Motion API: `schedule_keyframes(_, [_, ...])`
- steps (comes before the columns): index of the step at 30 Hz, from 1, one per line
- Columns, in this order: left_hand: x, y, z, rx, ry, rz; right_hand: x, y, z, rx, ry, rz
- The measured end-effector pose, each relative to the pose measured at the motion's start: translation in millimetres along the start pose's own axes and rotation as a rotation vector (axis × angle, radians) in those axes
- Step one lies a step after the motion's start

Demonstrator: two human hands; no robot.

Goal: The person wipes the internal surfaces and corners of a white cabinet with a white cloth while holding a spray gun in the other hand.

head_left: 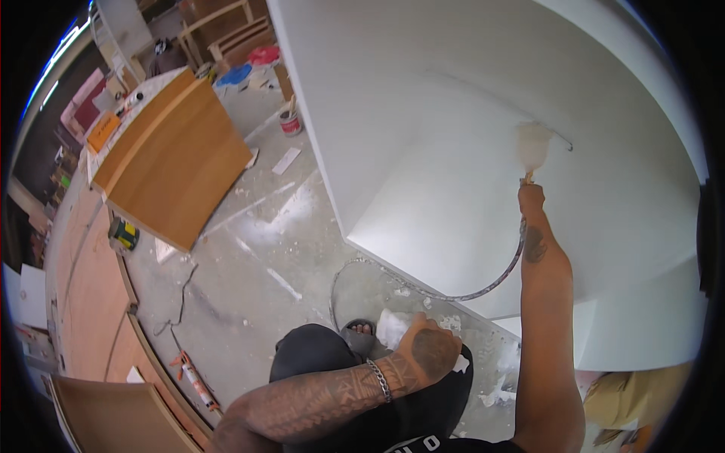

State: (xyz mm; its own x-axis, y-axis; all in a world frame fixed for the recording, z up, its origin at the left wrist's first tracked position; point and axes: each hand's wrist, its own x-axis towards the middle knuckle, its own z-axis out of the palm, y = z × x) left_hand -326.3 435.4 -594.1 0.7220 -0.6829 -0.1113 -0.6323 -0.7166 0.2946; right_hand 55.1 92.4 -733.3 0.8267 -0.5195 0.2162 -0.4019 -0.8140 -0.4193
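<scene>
My right hand (532, 198) stretches forward, closed round the grip of a spray gun with a cloudy, paint-stained cup (533, 145) on top. From the gun a dark hose (483, 291) hangs in a curve and loops back toward my foot. Facing it is the inside of a large white panelled cabinet-like piece (430, 174), with a thin dark line and a small hook shape on its wall. My left hand (432, 353) lies over my knee, fingers curled and mostly hidden. A crumpled white cloth (392, 328) pokes out beside it, apparently in its grasp.
On the left stands a curved wooden piece (177, 158). A paint tin (290, 122), a dark green can (123, 234) and a caulking gun (195, 381) sit on the spattered concrete floor (226, 302). Long curved boards (91, 294) lie along the left side. Brown paper (634, 396) is at lower right.
</scene>
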Motion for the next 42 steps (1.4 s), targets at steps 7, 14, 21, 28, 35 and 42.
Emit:
schedule_keyframes(7, [11.2,-24.7,0.6,0.063,-0.056,-0.045,5.1,-116.2,18.9,0.838,-0.505,0.168])
schedule_keyframes(14, [22.8,-26.0,-4.4,0.067,-0.222,-0.175,-38.2,-164.8,-1.9,0.506,-0.733,-0.173])
schedule_keyframes(21, [30.9,-7.2,5.2,0.123,-0.053,-0.159,-37.3,-69.8,-23.2,0.386,-0.811,0.029])
schedule_keyframes(28, [43.2,10.8,17.8,0.213,-0.075,-0.156,-99.1,-55.4,-6.9,0.423,-1.27,0.198])
schedule_keyframes(35, [34.1,24.1,26.3,0.151,-0.039,-0.148,-150.2,-80.8,-21.0,0.487,-1.262,0.175])
schedule_keyframes(42, [22.3,24.1,22.5,0.138,-0.025,-0.093,-158.8,-12.3,-36.0,0.309,-1.151,0.147])
